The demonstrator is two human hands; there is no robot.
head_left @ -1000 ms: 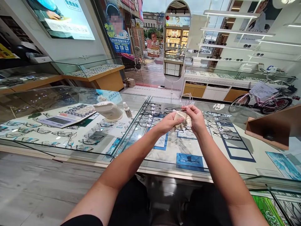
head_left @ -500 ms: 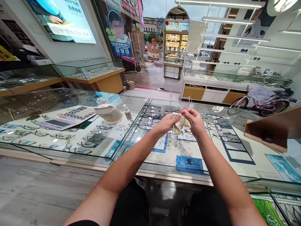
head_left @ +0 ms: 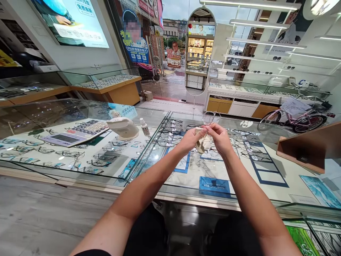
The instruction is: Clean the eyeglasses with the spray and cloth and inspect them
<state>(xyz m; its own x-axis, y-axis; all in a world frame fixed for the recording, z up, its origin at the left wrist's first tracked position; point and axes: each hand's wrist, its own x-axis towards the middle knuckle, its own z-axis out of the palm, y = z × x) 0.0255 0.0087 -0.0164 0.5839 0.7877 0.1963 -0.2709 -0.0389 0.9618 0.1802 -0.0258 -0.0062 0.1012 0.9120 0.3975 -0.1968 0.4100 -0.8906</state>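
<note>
Over the glass counter, my left hand [head_left: 192, 139] is closed around a crumpled cream cloth [head_left: 202, 145] that hangs below its fingers. My right hand [head_left: 220, 138] pinches a pair of thin-framed eyeglasses [head_left: 212, 114], whose wire-like outline sticks up past the fingertips. Both sets of fingertips meet at the cloth's upper edge, so the exact grip on the frame is hidden. Below the hands, inside the case, lie rows of eyeglasses [head_left: 172, 125] and a blue card [head_left: 214, 186].
A calculator [head_left: 77, 133], a white rounded device [head_left: 123, 128] and a small spray bottle [head_left: 144, 127] stand on the counter to the left. At the right is a brown wooden stand [head_left: 306, 149]. Beyond the counter are an oval mirror [head_left: 199, 53] and a pink bicycle [head_left: 295, 115].
My right fingers have shifted slightly left, closer to my left hand. The eyeglasses have turned and show wider. The cloth now bunches more toward my left hand.
</note>
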